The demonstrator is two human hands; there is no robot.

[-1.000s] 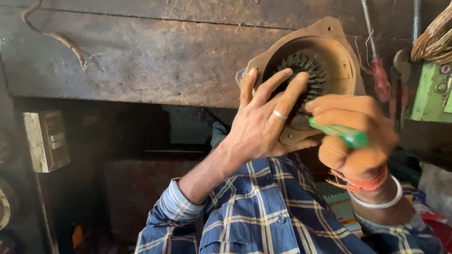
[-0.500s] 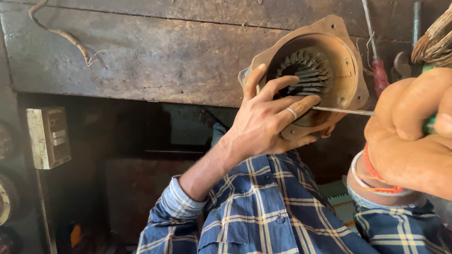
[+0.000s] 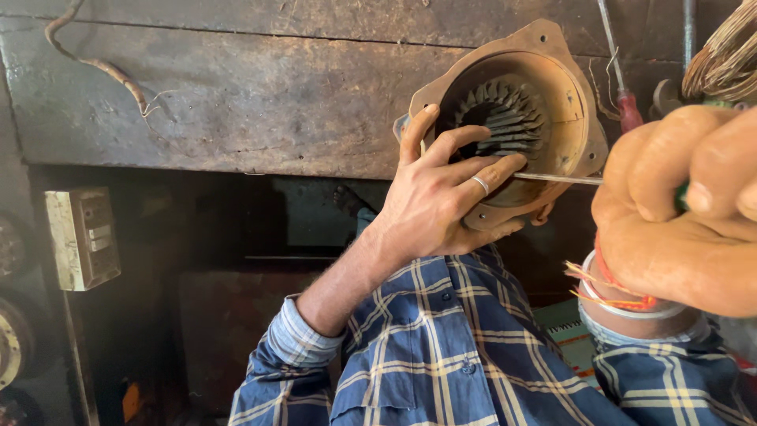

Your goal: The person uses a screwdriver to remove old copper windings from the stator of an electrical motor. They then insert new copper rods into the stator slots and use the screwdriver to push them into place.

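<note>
The left hand [image 3: 441, 201] grips the rusty motor casing [image 3: 512, 118]; the right hand [image 3: 686, 205], clenched on a screwdriver [image 3: 560, 179], should be steadied.

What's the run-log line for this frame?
left hand: grips motor housing | right hand: holds green-handled screwdriver, shaft across housing rim

The round motor housing [image 3: 552, 95] is dull, rusty brown metal with a rough, matt face, and its inner fins look dark and greasy. A thin, bare steel rod [image 3: 560, 179] gleams smooth. The sleeve [image 3: 441, 355] is soft checked cloth; the wall slab [image 3: 236, 95] looks coarse and stained.
</note>
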